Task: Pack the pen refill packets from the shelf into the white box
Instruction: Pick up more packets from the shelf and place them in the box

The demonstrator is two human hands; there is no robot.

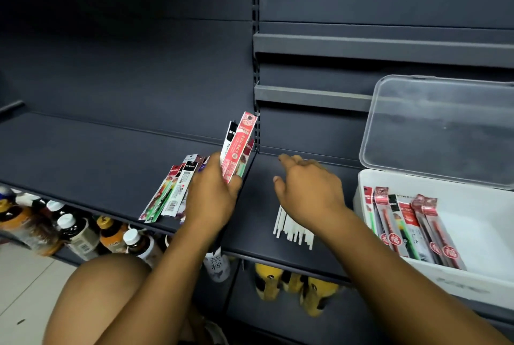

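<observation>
My left hand [212, 194] grips a small bunch of pen refill packets [238, 147], red and black-white, held upright above the dark shelf [97, 161]. More refill packets [167, 194] lie fanned on the shelf just left of that hand. My right hand [308, 187] hovers over the shelf with fingers loosely spread and nothing in it, a short way right of the held bunch. The white box [478, 222] stands at the right on the shelf, its clear lid [442, 127] tipped up. Several refill packets [411, 227] lie inside along its left side.
A bundle of white straws or sticks [292, 229] lies on the shelf under my right wrist. Bottles [75, 230] fill the shelf below at the left; yellow plush items [294, 286] hang below the middle. Two empty rails [361, 47] run above the box.
</observation>
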